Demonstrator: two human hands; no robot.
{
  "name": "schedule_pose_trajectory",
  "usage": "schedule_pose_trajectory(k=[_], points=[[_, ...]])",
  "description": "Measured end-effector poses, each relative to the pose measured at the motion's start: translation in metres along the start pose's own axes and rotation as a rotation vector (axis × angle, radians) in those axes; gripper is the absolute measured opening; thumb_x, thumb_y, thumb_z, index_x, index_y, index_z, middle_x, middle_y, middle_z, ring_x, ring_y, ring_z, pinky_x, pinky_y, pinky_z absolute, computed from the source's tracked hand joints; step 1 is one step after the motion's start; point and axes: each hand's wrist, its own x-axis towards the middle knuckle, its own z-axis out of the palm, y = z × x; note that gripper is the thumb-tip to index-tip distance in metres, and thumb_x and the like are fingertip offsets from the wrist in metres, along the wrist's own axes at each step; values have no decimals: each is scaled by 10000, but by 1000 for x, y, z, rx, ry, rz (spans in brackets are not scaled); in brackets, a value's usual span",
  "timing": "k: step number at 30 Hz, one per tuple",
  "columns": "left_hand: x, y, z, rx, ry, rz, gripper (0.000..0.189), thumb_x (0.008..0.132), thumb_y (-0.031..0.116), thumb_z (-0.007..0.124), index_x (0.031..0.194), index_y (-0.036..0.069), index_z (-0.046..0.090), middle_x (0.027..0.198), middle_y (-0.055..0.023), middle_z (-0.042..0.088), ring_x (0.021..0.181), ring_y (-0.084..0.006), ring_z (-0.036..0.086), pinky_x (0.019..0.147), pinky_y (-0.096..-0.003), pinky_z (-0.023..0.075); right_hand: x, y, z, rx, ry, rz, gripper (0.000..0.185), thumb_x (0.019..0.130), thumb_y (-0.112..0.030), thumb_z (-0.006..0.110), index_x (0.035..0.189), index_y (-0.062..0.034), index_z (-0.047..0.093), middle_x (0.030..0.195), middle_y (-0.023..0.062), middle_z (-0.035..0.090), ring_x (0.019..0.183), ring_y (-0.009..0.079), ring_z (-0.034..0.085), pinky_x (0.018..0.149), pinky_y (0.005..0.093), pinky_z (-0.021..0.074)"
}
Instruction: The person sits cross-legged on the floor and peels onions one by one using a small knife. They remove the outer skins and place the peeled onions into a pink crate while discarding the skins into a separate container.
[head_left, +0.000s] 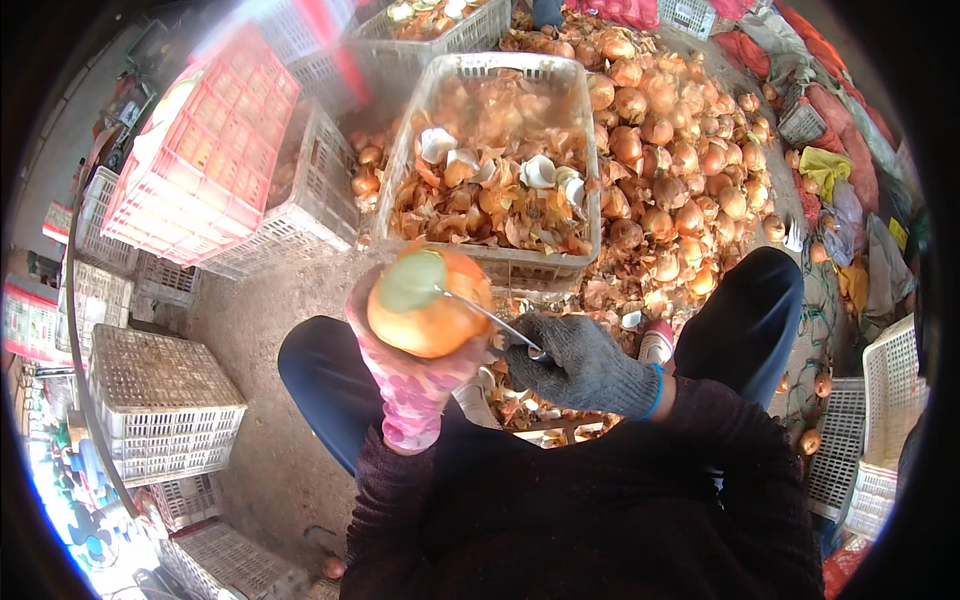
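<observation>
My left hand (409, 375), in a pink patterned glove, is closed around a large brown onion (442, 319). A patch of its dry skin is off, baring pale green flesh on the upper left. A grey knit glove with a blue cuff covers my right hand (574, 364), which grips a small knife (499, 321). Its thin blade crosses the front of the onion, with the tip at the edge of the bare patch. Most of the knife's handle is hidden in my fist. Just beyond my hands stands a white plastic crate (480, 259) holding loose onion skins (480, 217) and white peeled pieces (538, 172).
A large heap of unpeeled onions (667, 161) spreads to the right of the crate. Stacked pink crates (202, 142) and white crates (169, 405) line the left. More crates (836, 442), sacks (840, 142) and loose onions lie at right. My knees flank the work area.
</observation>
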Motion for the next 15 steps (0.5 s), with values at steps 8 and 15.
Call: schedule_pose_trajectory(k=[8, 15], points=[[20, -8, -23, -590, 57, -262, 956, 596, 340, 901, 1368, 46, 419, 1289, -136, 556, 1188, -264, 573, 1026, -405, 481, -65, 83, 42, -202, -211, 349, 142, 894, -172, 634, 882, -32, 648, 749, 97, 651, 654, 257, 665, 573, 402, 537], [17, -6, -21, -47, -349, 40, 985, 529, 211, 883, 1358, 30, 383, 1248, -131, 575, 1151, -232, 591, 1005, -380, 472, 7, 25, -33, 273, -144, 37, 198, 946, -93, 592, 1103, -12, 682, 785, 71, 717, 662, 170, 704, 623, 316, 573]])
